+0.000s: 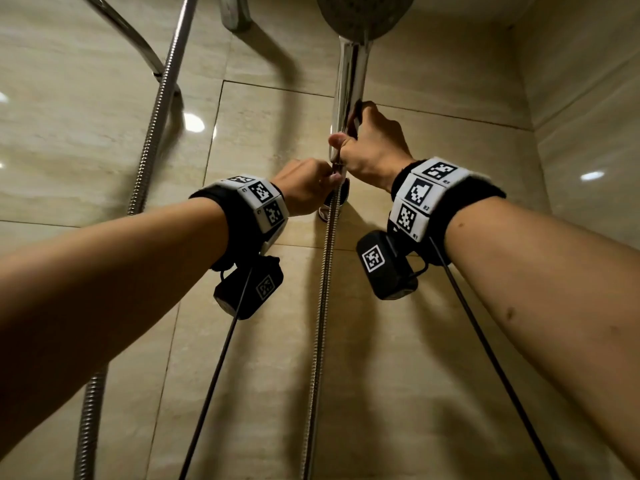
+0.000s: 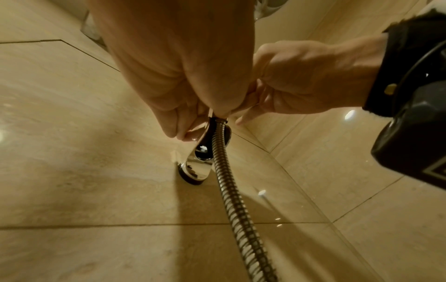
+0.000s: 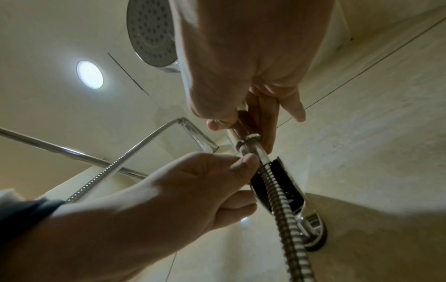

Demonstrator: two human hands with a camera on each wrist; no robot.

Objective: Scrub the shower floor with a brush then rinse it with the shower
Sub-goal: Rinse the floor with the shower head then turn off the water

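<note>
A spare hose hangs down the wall's left side. Mid-wall, the left hand pinches the hose at its nut, just above the bracket. The right hand wraps the shower handle. Chrome looks slick and rigid, the hose flexible; the handle seems the best hold.

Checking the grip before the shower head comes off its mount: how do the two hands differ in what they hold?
The right hand wraps the chrome shower handle, fingers curled around it; the left hand only pinches the connector at the top of the hose. The right hand sits higher, the left just beneath it, above the wall bracket. Both are closed on the same shower assembly, almost touching.
</note>
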